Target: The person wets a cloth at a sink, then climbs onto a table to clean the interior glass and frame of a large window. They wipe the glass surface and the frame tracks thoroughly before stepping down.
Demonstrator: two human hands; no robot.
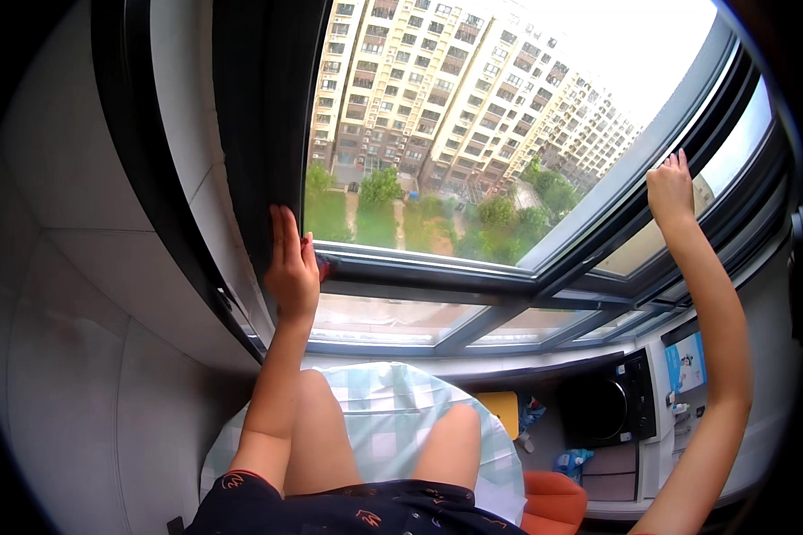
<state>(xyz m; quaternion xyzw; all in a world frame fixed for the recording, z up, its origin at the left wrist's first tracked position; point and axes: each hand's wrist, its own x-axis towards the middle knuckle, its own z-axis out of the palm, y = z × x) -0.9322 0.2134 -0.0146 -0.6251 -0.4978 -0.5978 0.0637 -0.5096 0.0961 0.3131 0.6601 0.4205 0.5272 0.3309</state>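
A large window pane (437,143) in a dark frame stands before me. My left hand (293,275) rests against the left upright of the window frame (263,134), near its lower corner, with the fingers stretched upward. A small dark red thing (325,267) shows beside that hand; what it is, I cannot make out. Higher up at the right, my right hand (672,189) has its fingers bent over the right upright of the frame (633,198). My right arm is raised and reaches far out to the side.
Below my knees spreads a round surface under a pale checked cloth (388,401). An orange chair (551,501), a black front-loading washing machine (598,408) and a yellow board-like thing (498,412) stand to the right. Tiled wall (71,294) runs along the left. Tall buildings (473,89) show outside.
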